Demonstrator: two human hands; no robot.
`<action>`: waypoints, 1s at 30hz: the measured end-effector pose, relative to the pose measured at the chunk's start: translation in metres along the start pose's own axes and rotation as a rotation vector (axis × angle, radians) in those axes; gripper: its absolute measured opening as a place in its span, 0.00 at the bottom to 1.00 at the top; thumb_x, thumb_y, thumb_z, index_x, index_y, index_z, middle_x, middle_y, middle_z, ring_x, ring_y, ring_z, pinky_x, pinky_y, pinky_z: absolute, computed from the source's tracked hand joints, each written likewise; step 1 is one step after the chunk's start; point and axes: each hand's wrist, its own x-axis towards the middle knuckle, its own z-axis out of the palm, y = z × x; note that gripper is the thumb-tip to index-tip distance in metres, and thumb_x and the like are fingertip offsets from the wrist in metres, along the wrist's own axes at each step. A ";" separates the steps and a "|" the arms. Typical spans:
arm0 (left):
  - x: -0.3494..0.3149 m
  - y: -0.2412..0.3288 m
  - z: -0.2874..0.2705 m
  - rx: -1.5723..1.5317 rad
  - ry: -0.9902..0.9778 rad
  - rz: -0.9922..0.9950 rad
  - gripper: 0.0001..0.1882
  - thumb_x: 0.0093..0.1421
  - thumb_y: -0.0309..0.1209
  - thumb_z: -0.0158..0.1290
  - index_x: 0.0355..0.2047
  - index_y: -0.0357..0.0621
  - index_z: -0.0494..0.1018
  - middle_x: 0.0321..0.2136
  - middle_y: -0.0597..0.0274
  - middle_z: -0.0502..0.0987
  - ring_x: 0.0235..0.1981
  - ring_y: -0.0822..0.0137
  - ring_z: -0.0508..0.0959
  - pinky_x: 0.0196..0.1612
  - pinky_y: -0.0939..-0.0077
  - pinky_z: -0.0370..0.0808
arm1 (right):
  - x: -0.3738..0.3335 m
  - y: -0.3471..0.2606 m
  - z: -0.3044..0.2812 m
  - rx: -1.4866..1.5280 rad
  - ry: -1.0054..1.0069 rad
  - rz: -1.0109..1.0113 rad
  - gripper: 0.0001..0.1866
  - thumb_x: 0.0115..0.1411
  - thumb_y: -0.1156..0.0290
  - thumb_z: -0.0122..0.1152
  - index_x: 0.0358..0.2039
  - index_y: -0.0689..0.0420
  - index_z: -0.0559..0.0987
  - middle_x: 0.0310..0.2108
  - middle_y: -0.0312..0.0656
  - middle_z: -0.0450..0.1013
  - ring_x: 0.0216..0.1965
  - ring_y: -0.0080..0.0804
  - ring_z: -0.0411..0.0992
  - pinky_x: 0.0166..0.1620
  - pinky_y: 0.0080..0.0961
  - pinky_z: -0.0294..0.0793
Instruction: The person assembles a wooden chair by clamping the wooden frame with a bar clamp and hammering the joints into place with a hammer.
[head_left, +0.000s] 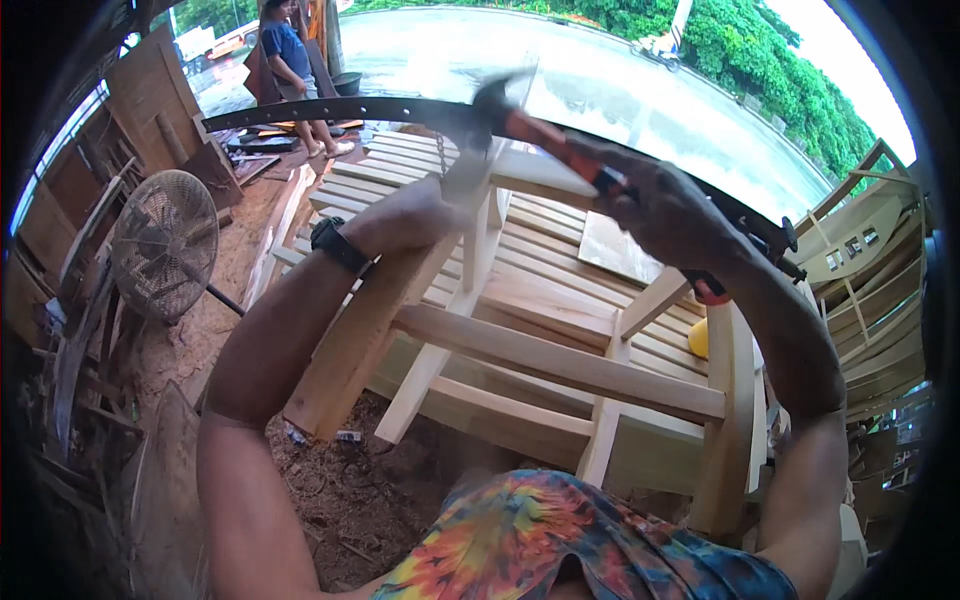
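My right hand (665, 205) is closed round the handle of a claw hammer (545, 135), whose dark head is raised near the top corner of a pale wooden frame (560, 362). My left hand (425, 212) is closed at that corner, beside a thick wooden leg (350, 375). A blurred pale shape shows just above its fingers, and what they grip cannot be made out. A long black bar clamp (350, 110) with holes along it spans the far side of the frame, its screw end at the right. A short chain (441, 155) hangs from the bar.
Under the frame lies a slatted wooden surface (545, 240) with a flat board (620, 248) on it. A pedestal fan (165, 245) stands left, and wooden furniture parts (870, 270) are stacked right. Another person (287, 60) stands at the far left. Sawdust (350, 500) covers the ground.
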 end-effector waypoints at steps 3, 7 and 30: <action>-0.006 0.008 0.002 0.014 0.066 0.011 0.34 0.51 0.40 0.59 0.52 0.27 0.67 0.44 0.46 0.75 0.47 0.60 0.75 0.53 0.70 0.69 | -0.005 -0.012 -0.013 0.070 0.452 -0.131 0.17 0.62 0.69 0.59 0.52 0.51 0.73 0.28 0.53 0.76 0.29 0.40 0.77 0.35 0.33 0.74; 0.003 0.003 0.000 0.043 0.046 -0.043 0.33 0.51 0.40 0.59 0.52 0.28 0.68 0.44 0.48 0.76 0.46 0.60 0.75 0.53 0.70 0.69 | -0.009 0.014 0.012 -0.138 0.416 -0.071 0.30 0.64 0.68 0.55 0.66 0.44 0.59 0.25 0.53 0.76 0.24 0.44 0.76 0.30 0.41 0.73; 0.018 -0.035 -0.007 0.082 0.100 -0.007 0.24 0.51 0.44 0.57 0.37 0.30 0.77 0.31 0.53 0.79 0.34 0.64 0.77 0.40 0.68 0.73 | 0.007 0.007 -0.002 0.055 0.102 -0.217 0.27 0.63 0.68 0.57 0.63 0.50 0.66 0.43 0.56 0.76 0.40 0.41 0.77 0.44 0.36 0.75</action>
